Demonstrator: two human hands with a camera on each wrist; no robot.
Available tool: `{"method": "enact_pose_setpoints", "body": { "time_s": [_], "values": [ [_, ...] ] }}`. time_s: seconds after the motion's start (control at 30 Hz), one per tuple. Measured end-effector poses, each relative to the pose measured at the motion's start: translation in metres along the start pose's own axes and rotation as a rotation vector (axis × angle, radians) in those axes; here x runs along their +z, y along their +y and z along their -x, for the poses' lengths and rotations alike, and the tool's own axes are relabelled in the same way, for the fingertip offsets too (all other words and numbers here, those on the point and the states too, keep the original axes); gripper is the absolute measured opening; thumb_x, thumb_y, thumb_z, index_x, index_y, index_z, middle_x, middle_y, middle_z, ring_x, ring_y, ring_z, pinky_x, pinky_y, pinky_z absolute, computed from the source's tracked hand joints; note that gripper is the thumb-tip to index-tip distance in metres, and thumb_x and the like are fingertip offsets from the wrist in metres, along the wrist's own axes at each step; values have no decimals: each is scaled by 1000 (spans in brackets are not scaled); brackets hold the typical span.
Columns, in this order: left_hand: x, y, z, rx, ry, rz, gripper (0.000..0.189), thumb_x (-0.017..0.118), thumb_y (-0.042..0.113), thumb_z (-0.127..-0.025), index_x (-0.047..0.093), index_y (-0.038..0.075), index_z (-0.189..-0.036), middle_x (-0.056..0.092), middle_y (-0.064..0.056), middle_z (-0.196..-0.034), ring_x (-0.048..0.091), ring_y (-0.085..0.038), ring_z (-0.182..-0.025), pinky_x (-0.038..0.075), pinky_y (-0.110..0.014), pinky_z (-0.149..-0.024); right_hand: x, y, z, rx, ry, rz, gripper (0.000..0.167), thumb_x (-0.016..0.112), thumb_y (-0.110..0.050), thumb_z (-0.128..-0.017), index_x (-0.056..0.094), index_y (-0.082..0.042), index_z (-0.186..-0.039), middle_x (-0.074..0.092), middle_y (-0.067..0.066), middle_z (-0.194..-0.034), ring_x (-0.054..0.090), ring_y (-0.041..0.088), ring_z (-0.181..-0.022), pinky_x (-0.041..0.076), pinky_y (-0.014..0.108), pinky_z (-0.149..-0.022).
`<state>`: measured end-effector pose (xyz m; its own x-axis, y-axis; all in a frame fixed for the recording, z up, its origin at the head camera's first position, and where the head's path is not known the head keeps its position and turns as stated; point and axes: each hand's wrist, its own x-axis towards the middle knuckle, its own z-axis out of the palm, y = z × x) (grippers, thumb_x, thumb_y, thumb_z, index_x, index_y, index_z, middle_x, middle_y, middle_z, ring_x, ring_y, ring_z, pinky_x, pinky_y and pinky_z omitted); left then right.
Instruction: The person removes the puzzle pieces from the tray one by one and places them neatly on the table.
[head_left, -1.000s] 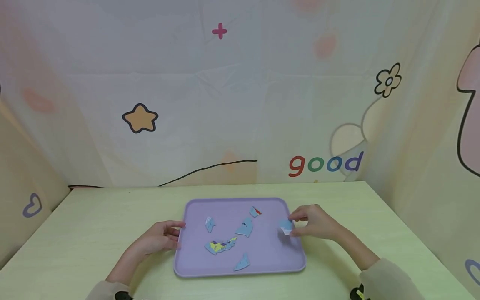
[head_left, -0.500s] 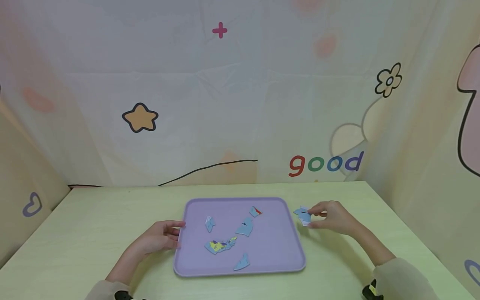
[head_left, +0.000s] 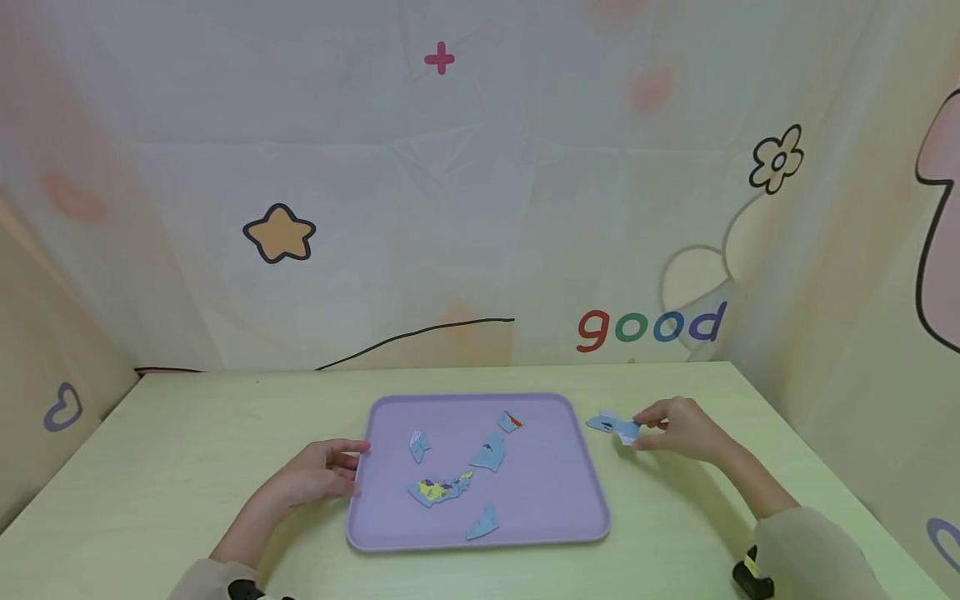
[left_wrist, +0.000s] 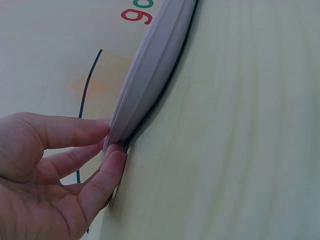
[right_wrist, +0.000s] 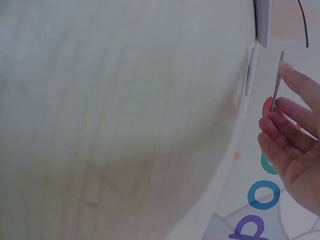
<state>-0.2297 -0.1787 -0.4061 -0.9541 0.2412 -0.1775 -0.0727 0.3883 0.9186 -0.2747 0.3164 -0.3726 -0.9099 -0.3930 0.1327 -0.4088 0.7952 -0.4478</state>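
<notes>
Between its thumb and fingertips my right hand (head_left: 686,429) pinches a light-blue and white puzzle piece (head_left: 628,432), just right of the lilac tray (head_left: 551,500). In the right wrist view this held piece (right_wrist: 276,82) shows edge-on, raised over the table. Another blue puzzle piece (head_left: 602,423) lies on the table, between the tray's right edge and the held one. My left hand (head_left: 318,477) grips the tray's left rim, and the left wrist view shows its thumb and fingers on that rim (left_wrist: 145,85).
On the tray lie several puzzle pieces: a yellow-and-blue one (head_left: 441,490), a small one with red (head_left: 509,422), a blue one (head_left: 490,452), a pale one (head_left: 418,447) and a blue one near the front (head_left: 483,523). A printed curtain (head_left: 480,208) hangs behind the table (head_left: 225,433).
My right hand has moved right with its puzzle piece, from over the tray's right side to over the table beside the other piece. The left hand has stayed at the tray's rim.
</notes>
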Motion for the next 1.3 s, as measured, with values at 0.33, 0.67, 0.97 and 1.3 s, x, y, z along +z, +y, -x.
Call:
{"method": "enact_pose_setpoints", "body": {
  "time_s": [0.33, 0.67, 0.97, 1.3],
  "values": [
    [1, 2, 2, 9, 1, -5, 61, 68, -10, -68, 47, -9, -125, 54, -18, -101, 55, -21, -85, 50, -29, -72, -1, 7, -5, 50, -34, 27, 37, 77, -19, -70, 68, 7, -94, 67, 12, -87, 53, 18, -75, 44, 29, -64],
    [0, 1, 1, 7, -7, -2, 60, 68, -9, -70, 47, -8, -126, 53, -18, -102, 54, -21, -87, 49, -29, -71, 6, 12, -10, 177, -94, 4, 41, 78, -16, -69, 66, 10, -98, 60, 2, -74, 44, 16, -69, 34, 25, -57],
    [-1, 1, 1, 0, -11, 16, 60, 68, -9, -70, 47, -7, -126, 52, -16, -101, 53, -20, -85, 48, -28, -70, 7, 12, -11, 198, -96, 24, 41, 79, -17, -68, 67, 8, -98, 63, 6, -83, 46, 18, -72, 38, 28, -62],
    [-2, -1, 0, 7, -12, 17, 61, 68, -8, -69, 47, -7, -126, 54, -17, -102, 54, -20, -86, 50, -28, -72, 5, 10, -7, 191, -100, 52, 42, 78, -18, -69, 66, 7, -100, 65, 11, -89, 49, 20, -77, 41, 32, -67]
  ]
}}
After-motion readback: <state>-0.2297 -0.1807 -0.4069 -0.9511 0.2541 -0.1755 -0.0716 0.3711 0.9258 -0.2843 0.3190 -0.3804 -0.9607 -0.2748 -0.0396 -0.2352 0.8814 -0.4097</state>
